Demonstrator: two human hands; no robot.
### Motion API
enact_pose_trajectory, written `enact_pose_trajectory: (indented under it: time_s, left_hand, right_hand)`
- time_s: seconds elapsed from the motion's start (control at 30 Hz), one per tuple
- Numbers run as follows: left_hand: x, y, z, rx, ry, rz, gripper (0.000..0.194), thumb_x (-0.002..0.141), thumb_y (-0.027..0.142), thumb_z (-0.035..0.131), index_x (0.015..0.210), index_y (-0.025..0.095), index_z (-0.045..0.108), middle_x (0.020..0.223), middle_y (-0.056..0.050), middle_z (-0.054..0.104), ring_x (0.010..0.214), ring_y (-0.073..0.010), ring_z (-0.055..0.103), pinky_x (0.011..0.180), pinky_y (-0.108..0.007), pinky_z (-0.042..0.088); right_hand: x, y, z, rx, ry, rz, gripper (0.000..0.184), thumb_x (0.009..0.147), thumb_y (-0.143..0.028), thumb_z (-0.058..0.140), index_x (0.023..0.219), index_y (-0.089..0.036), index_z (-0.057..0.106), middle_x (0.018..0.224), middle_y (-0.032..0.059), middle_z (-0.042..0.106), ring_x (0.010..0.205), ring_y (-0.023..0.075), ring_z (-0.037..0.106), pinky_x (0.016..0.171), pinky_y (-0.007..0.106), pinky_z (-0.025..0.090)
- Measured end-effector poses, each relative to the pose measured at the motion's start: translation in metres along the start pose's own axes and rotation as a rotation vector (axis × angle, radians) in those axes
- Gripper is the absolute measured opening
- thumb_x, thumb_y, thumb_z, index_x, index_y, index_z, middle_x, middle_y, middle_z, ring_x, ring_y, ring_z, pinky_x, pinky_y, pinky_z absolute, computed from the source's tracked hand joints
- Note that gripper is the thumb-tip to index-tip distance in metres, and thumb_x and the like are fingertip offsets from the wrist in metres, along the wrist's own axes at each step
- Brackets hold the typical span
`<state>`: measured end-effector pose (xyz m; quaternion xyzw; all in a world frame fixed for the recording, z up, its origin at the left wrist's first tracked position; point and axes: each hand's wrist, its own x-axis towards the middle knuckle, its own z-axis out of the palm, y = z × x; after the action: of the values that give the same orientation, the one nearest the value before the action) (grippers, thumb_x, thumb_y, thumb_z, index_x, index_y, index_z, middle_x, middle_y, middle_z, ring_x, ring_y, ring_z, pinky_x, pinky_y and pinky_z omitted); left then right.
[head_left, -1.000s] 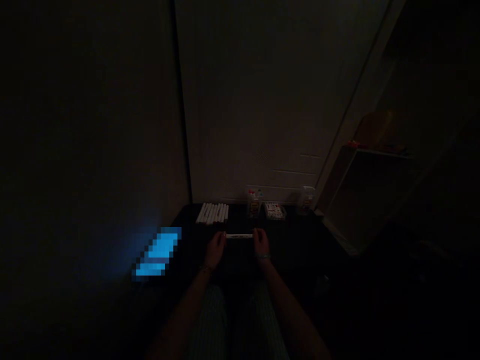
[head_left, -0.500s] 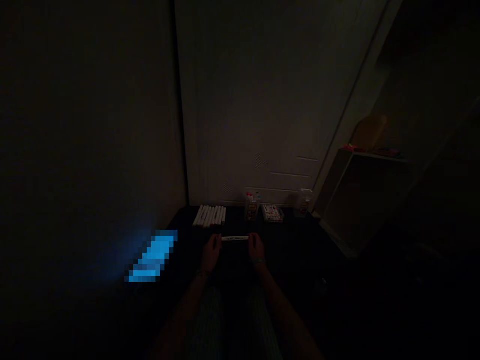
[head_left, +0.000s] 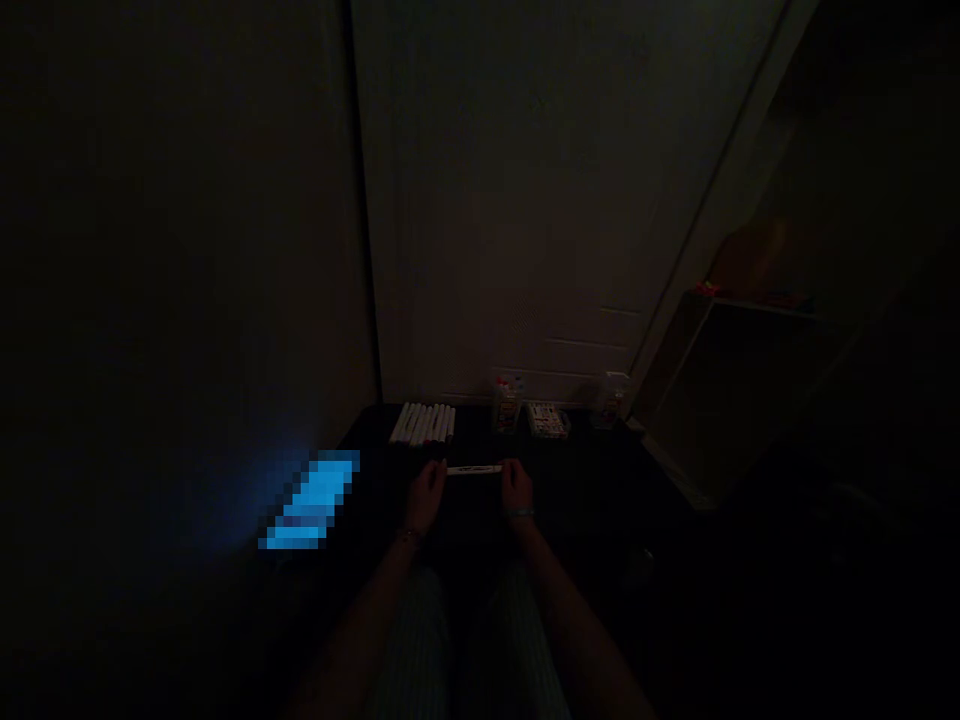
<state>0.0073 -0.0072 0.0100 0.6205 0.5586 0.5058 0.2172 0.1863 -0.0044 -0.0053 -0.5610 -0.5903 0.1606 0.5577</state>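
Observation:
A white marker (head_left: 474,470) is held level between my two hands, just above or on the dark table; the dim light hides which. My left hand (head_left: 427,494) pinches its left end, and my right hand (head_left: 517,487) pinches its right end. Beyond my left hand several white markers (head_left: 423,424) lie side by side in a row. Behind my right hand stands a clear container (head_left: 507,408) with red- and blue-tipped pens in it. Beside that is a low clear case (head_left: 548,420) filled with small patterned pieces I cannot make out.
A second clear container (head_left: 610,402) stands at the table's back right. A bright blue pixelated screen (head_left: 313,500) glows at the left edge. A wall rises behind the table (head_left: 585,490). On the right, a shelf unit (head_left: 694,345) holds colourful items.
The view has shifted slightly, so everything sits a little higher and further right. Both hands keep their hold on the marker's ends.

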Motion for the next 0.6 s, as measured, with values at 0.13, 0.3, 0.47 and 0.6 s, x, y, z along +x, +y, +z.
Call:
enact_pose_trajectory:
  time_s: [0.13, 0.3, 0.47, 0.6]
  left_hand:
    - [0.0009, -0.0012, 0.0003, -0.011, -0.016, 0.005, 0.035, 0.080, 0.048, 0.032, 0.068, 0.019, 0.047, 0.057, 0.005, 0.046, 0.056, -0.0088, 0.043, 0.054, -0.019, 0.032]
    - [0.0001, -0.0010, -0.0002, 0.006, -0.035, 0.006, 0.034, 0.081, 0.047, 0.030, 0.069, 0.020, 0.046, 0.057, 0.004, 0.047, 0.055, -0.0097, 0.045, 0.055, -0.020, 0.034]
    - [-0.0008, 0.0007, 0.0000, 0.030, -0.040, 0.011, 0.031, 0.082, 0.045, 0.029, 0.073, 0.021, 0.047, 0.060, 0.003, 0.051, 0.057, -0.0109, 0.048, 0.057, -0.022, 0.036]
    - [-0.0003, 0.0026, 0.0001, 0.050, -0.044, -0.015, 0.030, 0.081, 0.044, 0.030, 0.075, 0.021, 0.048, 0.061, 0.002, 0.053, 0.057, -0.0119, 0.051, 0.056, -0.022, 0.037]
  right_hand:
    - [-0.0002, -0.0011, -0.0001, 0.006, -0.016, 0.009, 0.029, 0.085, -0.036, 0.031, 0.083, -0.020, 0.055, 0.076, 0.0009, 0.059, 0.068, 0.0122, 0.053, 0.064, 0.021, 0.038]
    - [-0.0008, -0.0025, -0.0006, 0.020, -0.015, 0.002, 0.028, 0.085, -0.035, 0.032, 0.084, -0.020, 0.056, 0.079, 0.0011, 0.059, 0.072, 0.0123, 0.053, 0.066, 0.021, 0.038]
    - [-0.0013, -0.0055, -0.0010, 0.025, -0.003, 0.012, 0.027, 0.084, -0.033, 0.033, 0.083, -0.019, 0.056, 0.080, 0.0015, 0.060, 0.073, 0.0129, 0.053, 0.067, 0.021, 0.038]
    - [-0.0010, -0.0082, -0.0017, 0.038, -0.009, 0.026, 0.025, 0.083, -0.031, 0.035, 0.084, -0.019, 0.057, 0.080, 0.0017, 0.060, 0.074, 0.0132, 0.053, 0.069, 0.022, 0.039]
